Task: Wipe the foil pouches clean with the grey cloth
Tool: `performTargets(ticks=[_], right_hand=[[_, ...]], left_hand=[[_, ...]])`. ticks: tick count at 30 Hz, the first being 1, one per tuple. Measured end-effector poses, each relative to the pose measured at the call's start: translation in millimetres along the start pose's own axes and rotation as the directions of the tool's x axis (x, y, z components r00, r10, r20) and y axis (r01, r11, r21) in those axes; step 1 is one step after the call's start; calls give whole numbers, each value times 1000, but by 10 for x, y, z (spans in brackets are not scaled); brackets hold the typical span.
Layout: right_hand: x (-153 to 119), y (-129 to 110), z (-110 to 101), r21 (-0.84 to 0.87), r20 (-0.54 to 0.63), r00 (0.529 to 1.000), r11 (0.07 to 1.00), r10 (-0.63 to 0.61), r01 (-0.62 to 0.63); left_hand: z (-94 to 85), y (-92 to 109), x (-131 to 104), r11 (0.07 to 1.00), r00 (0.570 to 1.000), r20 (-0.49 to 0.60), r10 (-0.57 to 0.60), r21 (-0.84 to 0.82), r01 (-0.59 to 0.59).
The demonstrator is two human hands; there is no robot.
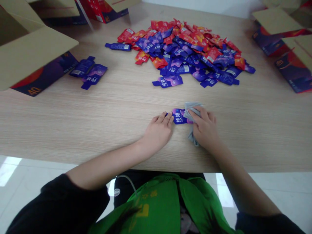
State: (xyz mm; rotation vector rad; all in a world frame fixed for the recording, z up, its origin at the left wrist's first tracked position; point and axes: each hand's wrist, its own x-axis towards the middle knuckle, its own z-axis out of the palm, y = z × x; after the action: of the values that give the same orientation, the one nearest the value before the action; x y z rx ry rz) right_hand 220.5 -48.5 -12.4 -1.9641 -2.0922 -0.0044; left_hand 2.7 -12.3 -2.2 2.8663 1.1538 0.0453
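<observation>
- Head view: looks down on a wood-grain worktop [126,110], toward boxes and a pile beyond.
- Has the packet [179,116] lying flat near the front edge, purple face up, white lettering in sight, narrow end to the left.
- Rests the left hand [159,130] over that narrow end, fingers side by side and pressing down; cannot tell how wide or narrow this grip is, with the thumb out of sight.
- Holds a grey cloth [193,105] in the right hand [206,125], grip narrow around the folds, over the packet's right end.
- Lets a tail of cloth down onto the worktop below the right hand, toward the front edge.
- Shows the pile [185,48] beyond, heaped at many angles, red mostly at the back, purple mostly in front.
- Shows a loose pouch [170,82] just in front of the pile, purple and flat.
- Shows a purple pair [96,74], touching each other, beside the left box [46,74], printed "40", flap spread out.
- Shows a red box [97,13] farther back and the right boxes [294,71] at the opposite side, flaps open.
- Wears a green apron [158,201] and black sleeves [73,198].
</observation>
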Motion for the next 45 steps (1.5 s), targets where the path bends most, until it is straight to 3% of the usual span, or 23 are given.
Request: performTargets(ticks=[3,6,10,12,15,18,21,23,27,31,34,37,40,43,45], right_hand=[[-87,248,-26,18,-17,999,999,33,-33],[-85,435,-50,32,20,1000,999,-8,8],[68,518,-129,69,80,997,998,-15,10],[168,430,-159,92,43,999,996,-12,8],[295,113,-124,149,-37,996,985,-84,88],[370,-256,0,200,-26,985,965,-169,171],[377,-398,105,177,-4,993,977,-118,117],[331,-310,121,138,-34,998,989,-47,52],[150,133,61,77,-67,997,997,38,-33],[35,558,-17,109,-20,996,990,87,-84],[88,653,-94,160,31,997,984,76,-80],[198,463,-158,193,-26,998,980,54,-48],[254,79,-137,228,-106,993,971,-48,71],[219,-243,-41,188,-52,986,968,-156,164],[164,-320,9,135,-2,985,976,-172,171]], left_hand=[[2,18,4,1000,1000,14,-2,16,1],[13,33,11,999,1000,-3,-8,34,8],[25,38,20,999,1000,-4,-3,46,3],[23,42,21,999,1000,1,-1,51,1],[14,50,20,999,1000,-6,0,51,1],[11,52,17,999,1000,-17,-9,46,10],[12,43,12,999,1000,-22,-11,41,12],[10,38,9,999,1000,-16,-6,40,7],[3,40,2,999,1000,10,-7,51,6],[15,47,6,998,1000,4,-4,69,3],[34,48,13,997,1000,2,-6,74,6],[42,50,16,997,1000,-3,-8,71,8],[34,52,13,998,1000,-23,-13,66,14],[20,52,13,998,999,-31,-14,63,15],[11,50,16,998,1000,-23,-7,65,8]])
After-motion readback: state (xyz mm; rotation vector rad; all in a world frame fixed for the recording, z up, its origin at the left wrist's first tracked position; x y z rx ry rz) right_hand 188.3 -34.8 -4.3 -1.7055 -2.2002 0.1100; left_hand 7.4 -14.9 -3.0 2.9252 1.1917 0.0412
